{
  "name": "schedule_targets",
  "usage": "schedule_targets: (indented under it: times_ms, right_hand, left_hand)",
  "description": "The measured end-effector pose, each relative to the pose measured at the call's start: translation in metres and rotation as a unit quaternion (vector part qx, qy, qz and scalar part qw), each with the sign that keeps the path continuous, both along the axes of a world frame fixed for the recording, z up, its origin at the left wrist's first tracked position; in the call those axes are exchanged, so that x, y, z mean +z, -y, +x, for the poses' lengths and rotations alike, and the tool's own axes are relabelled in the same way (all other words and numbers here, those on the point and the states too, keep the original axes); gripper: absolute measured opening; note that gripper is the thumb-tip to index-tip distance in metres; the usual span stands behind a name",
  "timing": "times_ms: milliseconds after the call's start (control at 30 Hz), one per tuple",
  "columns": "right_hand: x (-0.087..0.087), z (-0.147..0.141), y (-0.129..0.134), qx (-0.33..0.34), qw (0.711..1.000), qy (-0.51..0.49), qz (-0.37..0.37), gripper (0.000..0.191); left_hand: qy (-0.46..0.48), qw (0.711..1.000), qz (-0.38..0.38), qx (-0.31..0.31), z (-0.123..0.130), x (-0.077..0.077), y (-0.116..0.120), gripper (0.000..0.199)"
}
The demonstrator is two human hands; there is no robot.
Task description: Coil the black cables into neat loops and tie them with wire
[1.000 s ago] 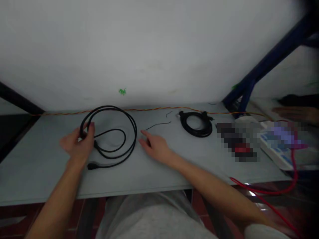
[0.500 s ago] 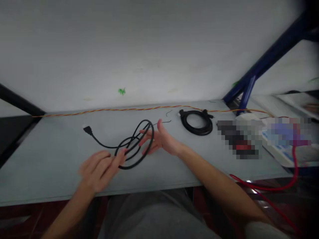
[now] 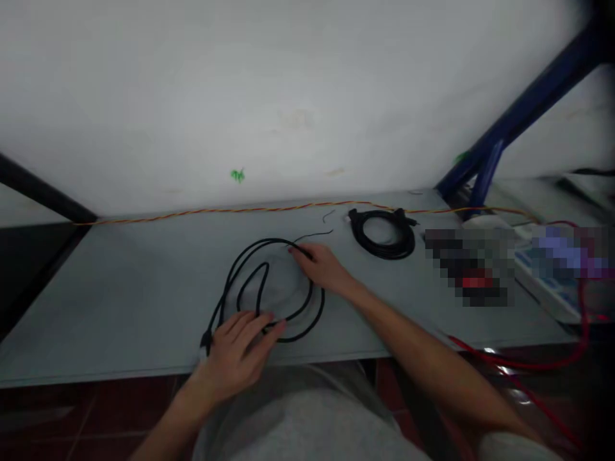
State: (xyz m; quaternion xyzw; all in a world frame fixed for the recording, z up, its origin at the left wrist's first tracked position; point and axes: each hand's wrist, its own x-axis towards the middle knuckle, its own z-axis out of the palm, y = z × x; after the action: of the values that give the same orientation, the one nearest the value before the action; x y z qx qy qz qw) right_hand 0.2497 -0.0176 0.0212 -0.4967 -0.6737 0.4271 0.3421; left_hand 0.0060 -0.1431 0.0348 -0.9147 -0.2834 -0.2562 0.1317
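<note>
A black cable [image 3: 276, 241] lies in loose loops near the front of the grey table. Its dark plug with a pale end [image 3: 205, 342] sits beside my left hand. My left hand [image 3: 240, 346] is closed over the near side of the loops, thumb and fingers pinching the cable. On the far right of the loops, my right hand [image 3: 324, 266] grips the cable between thumb and fingers. Right of it rests a second black cable [image 3: 384, 256], neatly coiled, apart from both hands.
A red and yellow twisted wire [image 3: 250, 209] runs along the wall. Short thin black wires [image 3: 317, 234] lie behind my right hand. To the right are a blurred dark and red object [image 3: 475, 282], a white and blue device [image 3: 542, 278], a red cable [image 3: 538, 365] and a blue post [image 3: 514, 121].
The cable loops have come down and widened. My right hand went from spread fingers to gripping the cable. My left hand shifted right and nearer; the plug moved from the far left to beside it.
</note>
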Motion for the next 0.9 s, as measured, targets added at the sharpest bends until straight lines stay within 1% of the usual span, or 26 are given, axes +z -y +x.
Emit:
schedule_targets:
  times_ms: [67,100,167,200,233,267,300,333,367,433,467,500,567,633,667,700,767,833,900]
  right_hand:
    - [-0.009,-0.006,-0.001,-0.024,0.998,0.007,0.060,0.036]
    - [-0.013,-0.009,-0.002,-0.042,0.996,0.005,0.074,0.032]
    - [-0.020,-0.016,-0.002,-0.080,0.993,0.003,0.082,0.030]
    - [-0.022,-0.019,-0.002,-0.098,0.992,0.006,0.085,0.033]
    - [-0.024,-0.022,-0.001,-0.112,0.990,0.013,0.087,0.036]
    - [-0.025,-0.025,0.000,-0.119,0.989,0.024,0.088,0.039]
    - [-0.026,-0.027,0.001,-0.122,0.988,0.038,0.088,0.041]
    - [-0.026,-0.028,0.002,-0.123,0.987,0.052,0.090,0.042]
    - [-0.025,-0.030,0.003,-0.122,0.986,0.065,0.095,0.043]
    - [-0.023,-0.032,0.007,-0.116,0.982,0.092,0.113,0.046]
    - [-0.022,-0.032,0.009,-0.112,0.980,0.107,0.126,0.047]
    - [-0.021,-0.033,0.010,-0.106,0.977,0.123,0.139,0.047]
    - [-0.020,-0.034,0.013,-0.093,0.971,0.158,0.152,0.046]
    - [-0.020,-0.035,0.015,-0.083,0.967,0.184,0.156,0.043]
    - [-0.020,-0.035,0.015,-0.080,0.965,0.192,0.157,0.042]
    - [-0.021,-0.035,0.015,-0.080,0.964,0.198,0.158,0.041]
    - [-0.023,-0.035,0.014,-0.084,0.963,0.199,0.160,0.039]
    - [-0.026,-0.035,0.012,-0.089,0.963,0.192,0.165,0.038]
    - [-0.027,-0.035,0.011,-0.091,0.965,0.181,0.169,0.037]
  left_hand:
    - [0.019,1.000,-0.024,0.001,-0.008,-0.001,0.016,0.046]
    - [0.027,0.999,-0.025,-0.008,-0.013,-0.002,0.025,0.045]
    - [0.033,0.999,-0.002,-0.029,-0.026,-0.004,0.044,0.042]
    - [0.031,0.999,0.018,-0.027,-0.032,-0.006,0.052,0.043]
    - [0.040,0.998,0.044,-0.013,-0.038,-0.008,0.057,0.045]
    - [0.062,0.995,0.070,0.019,-0.042,-0.010,0.059,0.051]
    - [0.087,0.991,0.081,0.061,-0.046,-0.012,0.057,0.057]
    - [0.109,0.986,0.068,0.110,-0.049,-0.014,0.053,0.062]
    - [0.125,0.978,0.036,0.160,-0.052,-0.016,0.047,0.065]
    - [0.124,0.959,-0.070,0.246,-0.055,-0.020,0.030,0.060]
    - [0.122,0.946,-0.116,0.278,-0.056,-0.022,0.022,0.056]
    - [0.127,0.933,-0.144,0.304,-0.058,-0.024,0.014,0.053]
    - [0.145,0.912,-0.163,0.347,-0.061,-0.029,0.000,0.054]
    - [0.165,0.901,-0.165,0.366,-0.065,-0.031,-0.011,0.053]
    - [0.174,0.897,-0.174,0.367,-0.068,-0.032,-0.016,0.049]
    - [0.187,0.892,-0.189,0.367,-0.070,-0.031,-0.021,0.043]
    - [0.223,0.870,-0.230,0.374,-0.076,-0.029,-0.031,0.035]
    - [0.254,0.846,-0.260,0.389,-0.079,-0.027,-0.042,0.036]
    - [0.271,0.835,-0.277,0.391,-0.078,-0.024,-0.051,0.045]
